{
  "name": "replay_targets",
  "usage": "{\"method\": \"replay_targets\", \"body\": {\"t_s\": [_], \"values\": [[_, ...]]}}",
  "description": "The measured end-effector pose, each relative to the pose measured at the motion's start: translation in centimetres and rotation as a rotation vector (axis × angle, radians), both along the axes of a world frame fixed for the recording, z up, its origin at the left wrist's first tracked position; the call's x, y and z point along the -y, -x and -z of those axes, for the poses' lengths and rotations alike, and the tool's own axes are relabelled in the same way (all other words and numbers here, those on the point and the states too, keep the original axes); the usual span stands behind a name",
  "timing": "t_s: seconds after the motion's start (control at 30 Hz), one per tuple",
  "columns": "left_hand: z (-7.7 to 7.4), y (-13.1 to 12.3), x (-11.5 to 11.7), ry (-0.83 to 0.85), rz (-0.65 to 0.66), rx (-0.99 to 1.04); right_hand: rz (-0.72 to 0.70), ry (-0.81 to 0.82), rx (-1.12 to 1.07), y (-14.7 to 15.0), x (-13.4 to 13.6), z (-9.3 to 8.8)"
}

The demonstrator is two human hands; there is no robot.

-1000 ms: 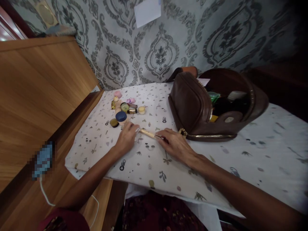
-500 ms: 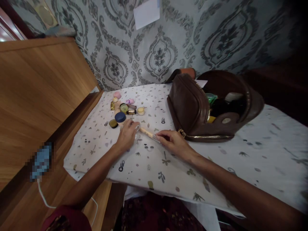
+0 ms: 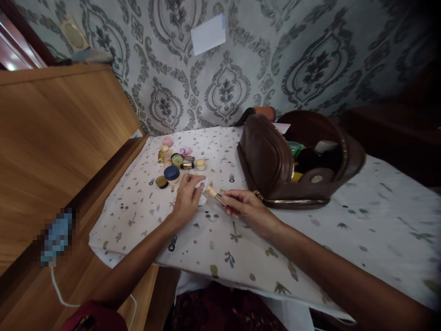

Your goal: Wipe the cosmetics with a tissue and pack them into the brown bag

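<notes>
My right hand (image 3: 247, 207) pinches a slim cosmetic tube (image 3: 216, 196), beige toward the far end and darker and shiny near my fingers. Its far end points at my left hand (image 3: 187, 196), whose thumb and fingers close on a small white tissue (image 3: 202, 199). The tissue is close beside the tube's tip; whether they touch I cannot tell. Just past my left hand stand a jar with a blue lid (image 3: 172, 173) and a low olive-lidded pot (image 3: 161, 182).
Behind these lie a round green compact (image 3: 177, 159), a dark tube with gold bands (image 3: 187, 165), a small yellow-topped jar (image 3: 200, 164) and a pink item (image 3: 167, 141). An unzipped brown leather bag (image 3: 265, 156) sits to the right on the patterned white cloth (image 3: 138, 225). A wooden panel (image 3: 69, 119) borders the left.
The white tissue now shows more plainly in my left hand. The tube's tip has shifted slightly right, away from my left fingers, and more of its shiny part shows. The view has tilted slightly.
</notes>
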State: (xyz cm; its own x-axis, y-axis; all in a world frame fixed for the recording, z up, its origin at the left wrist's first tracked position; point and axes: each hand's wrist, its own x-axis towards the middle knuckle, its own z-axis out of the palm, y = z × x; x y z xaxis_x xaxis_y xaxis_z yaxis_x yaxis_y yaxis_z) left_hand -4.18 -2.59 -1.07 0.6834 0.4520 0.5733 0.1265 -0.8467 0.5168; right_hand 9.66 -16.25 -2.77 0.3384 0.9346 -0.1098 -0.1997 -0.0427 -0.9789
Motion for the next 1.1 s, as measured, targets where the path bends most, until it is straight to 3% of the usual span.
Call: {"method": "replay_targets", "body": {"t_s": [0.17, 0.3, 0.43, 0.57, 0.63, 0.7, 0.77, 0.87, 0.97, 1.1], "values": [[0.0, -0.3, 2.9, 0.019, 0.164, -0.016, 0.014, -0.047, -0.109, -0.1, -0.1, 0.0], [-0.3, -0.5, 2.0, 0.109, 0.093, 0.043, 0.006, -0.055, -0.172, 0.0, 0.0, -0.2], [-0.1, -1.1, 0.1, 0.437, -0.068, 0.164, -0.022, -0.071, -0.173, 0.5, 0.1, -0.3], [0.3, -2.5, 0.6, 0.851, -0.147, 0.304, -0.034, -0.101, -0.07, 0.9, 0.1, -0.4], [0.3, -3.0, 1.7, 1.017, -0.094, 0.349, -0.025, -0.119, -0.016, 0.9, 0.0, -0.3], [0.2, -3.2, 2.9, 1.114, 0.039, 0.329, -0.005, -0.141, 0.034, 0.7, -0.1, -0.2], [0.0, -3.1, 3.8, 1.121, 0.196, 0.265, 0.02, -0.164, 0.083, 0.3, -0.2, 0.0], [-0.2, -2.6, 4.7, 0.944, 0.306, 0.191, 0.06, -0.187, 0.144, -0.1, -0.3, 0.2], [-0.2, -2.4, 5.0, 0.735, 0.24, 0.146, 0.09, -0.221, 0.264, 0.2, -0.2, 0.3], [-0.1, -2.3, 4.8, 0.605, 0.174, 0.1, 0.112, -0.204, 0.61, 0.9, 0.3, 0.1]]}}
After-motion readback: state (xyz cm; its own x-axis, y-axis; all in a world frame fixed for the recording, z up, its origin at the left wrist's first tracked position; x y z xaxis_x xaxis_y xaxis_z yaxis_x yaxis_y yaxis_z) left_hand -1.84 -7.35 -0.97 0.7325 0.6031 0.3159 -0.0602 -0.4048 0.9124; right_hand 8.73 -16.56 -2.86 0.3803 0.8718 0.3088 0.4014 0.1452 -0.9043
